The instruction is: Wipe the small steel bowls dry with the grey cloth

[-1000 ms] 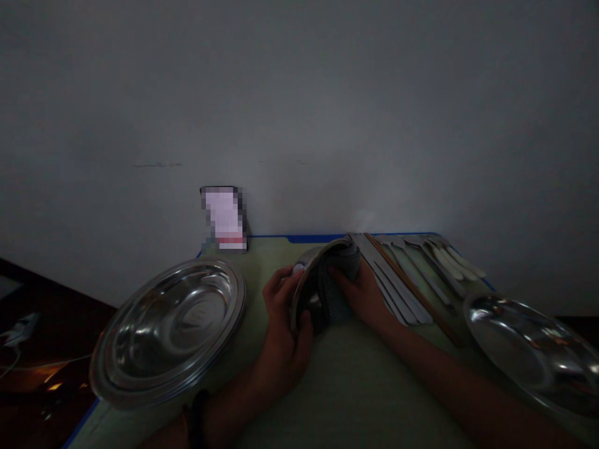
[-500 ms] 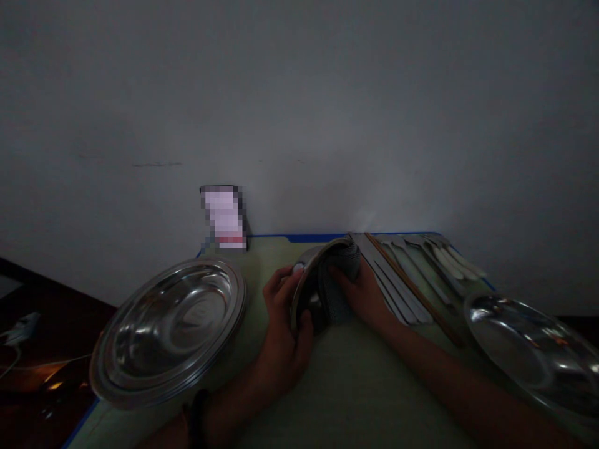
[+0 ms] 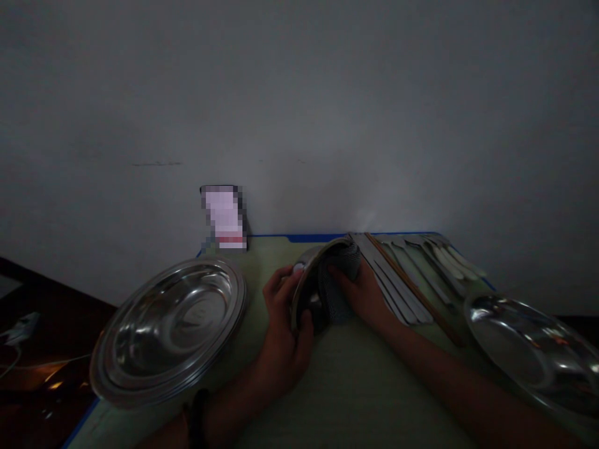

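My left hand [image 3: 283, 324] grips a small steel bowl [image 3: 309, 288] by its rim and holds it tilted on edge over the pale green table [image 3: 355, 386]. My right hand [image 3: 367, 298] presses a grey checked cloth [image 3: 337, 280] into the bowl's inside, fingers closed on the cloth. A dark band sits on my left wrist.
A large steel plate [image 3: 171, 327] lies at the left. Another steel plate [image 3: 538, 352] sits at the right edge. A row of steel spoons and flat utensils [image 3: 421, 268] with a wooden chopstick [image 3: 412, 287] lies behind my right hand. A blurred upright card [image 3: 225, 217] leans on the wall.
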The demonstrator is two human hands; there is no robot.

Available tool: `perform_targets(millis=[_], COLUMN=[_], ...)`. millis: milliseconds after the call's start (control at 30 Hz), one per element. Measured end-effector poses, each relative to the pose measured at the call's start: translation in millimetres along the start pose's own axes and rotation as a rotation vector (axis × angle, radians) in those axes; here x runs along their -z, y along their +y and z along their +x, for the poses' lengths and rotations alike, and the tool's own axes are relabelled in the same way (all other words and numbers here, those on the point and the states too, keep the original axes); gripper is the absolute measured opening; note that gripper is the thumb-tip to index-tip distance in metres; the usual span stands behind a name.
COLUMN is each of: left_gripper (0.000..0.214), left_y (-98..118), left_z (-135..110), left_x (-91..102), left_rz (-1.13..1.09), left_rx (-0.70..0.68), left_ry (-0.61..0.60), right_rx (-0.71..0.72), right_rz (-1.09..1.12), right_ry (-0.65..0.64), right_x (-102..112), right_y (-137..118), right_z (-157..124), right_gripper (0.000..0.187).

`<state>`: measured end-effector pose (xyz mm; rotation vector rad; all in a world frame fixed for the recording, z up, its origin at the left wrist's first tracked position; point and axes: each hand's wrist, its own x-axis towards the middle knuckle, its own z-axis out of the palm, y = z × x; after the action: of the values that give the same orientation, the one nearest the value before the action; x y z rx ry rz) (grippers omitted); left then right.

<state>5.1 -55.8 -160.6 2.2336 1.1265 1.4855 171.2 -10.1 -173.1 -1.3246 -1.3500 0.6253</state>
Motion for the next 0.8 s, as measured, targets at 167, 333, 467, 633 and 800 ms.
perform_targets(millis=[167,333,467,633,800], left_gripper=[0.062,0.062,0.062,0.060,0.060], left_y=[-0.1,-0.7,-0.2,0.4,0.8], left_z=[-1.2,0.6,1.3,0.3,0.5], left_x=[1.0,0.4,0.3,0.7,0.5], left_rz=[-0.013,-0.025,-0.024,-0.015,0.001], left_rx=[-0.012,-0.021,-0.020,-0.026,-0.022], left_ry=[-0.007,-0.003,0.002,0.003,-0.004], right_rx=[0.010,0.013,0.034,0.034,0.010], right_rz=[0.008,0.017,0.010,0.003,0.006], right_ry=[0.005,0.005,0.015,0.014,0.011], right_x=[-0.3,-1.1,-0.9,-0.6,-0.1], right_y=[1.7,2.1,1.8,2.6,-0.1], right_z=[-0.2,0.3,0.2,0.1,0.0], right_gripper=[0.036,0.036,0.034,0.034,0.035])
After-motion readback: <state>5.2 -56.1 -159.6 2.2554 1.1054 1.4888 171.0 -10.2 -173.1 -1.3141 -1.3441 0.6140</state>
